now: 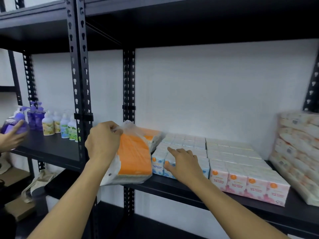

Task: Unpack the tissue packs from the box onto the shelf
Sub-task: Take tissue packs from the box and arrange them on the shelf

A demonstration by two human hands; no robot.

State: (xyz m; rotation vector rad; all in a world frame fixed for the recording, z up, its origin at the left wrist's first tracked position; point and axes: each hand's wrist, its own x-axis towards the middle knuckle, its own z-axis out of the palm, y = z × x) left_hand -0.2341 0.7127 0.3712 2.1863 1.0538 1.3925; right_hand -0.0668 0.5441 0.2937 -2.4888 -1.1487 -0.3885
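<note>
You are setting the orange tissue pack onto the shelf, so slide it back rather than drop it: its near end hangs out past the shelf's front edge, and it will likely tip forward if you let go now. Your left hand pinches the loose plastic wrap at the pack's top, fingers curled round the film; that hold is good for steering but poor for pushing, since the film may stretch or slip, so I would push from the pack's near face or shift the hold to its body. Your right hand is spread and relaxed, forefinger straight, resting on the top of the blue mini tissue packs at the front edge; use it to keep that row from being shoved sideways as the orange pack goes in. The pack lies directly under and to the right of your left hand, touching it, at the left end of this shelf bay, just beside the blue packs and in front of another orange pack near the back edge. Pink packs fill the front edge farther right. The box is not in view.
</note>
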